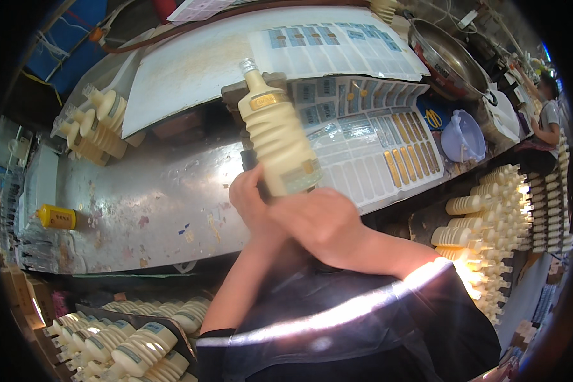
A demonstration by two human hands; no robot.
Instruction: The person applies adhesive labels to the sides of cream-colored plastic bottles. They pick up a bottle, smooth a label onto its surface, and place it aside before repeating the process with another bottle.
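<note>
A cream-coloured bottle (274,127) with a rippled body, a clear capless neck and a gold label on its shoulder lies tilted in front of me, neck pointing away. Its neck end is over a dark block (232,95). My left hand (251,194) grips the lower left side near the base, its fingers partly hidden. Across its wrist lies my right hand (318,219), against the bottle's base and smeared by motion, so its fingers do not show clearly. Beside the bottle, sheets of gold and blue-grey labels (379,140) are spread out.
A metal worktable (153,210) carries a yellow container (57,217) and several cream bottles (102,124) at left. A white board (191,70) rises behind. Right are a lilac bucket (463,137), a large pan (452,60), rows of bottles (484,223) and another person (546,121). More bottles (140,347) stand lower left.
</note>
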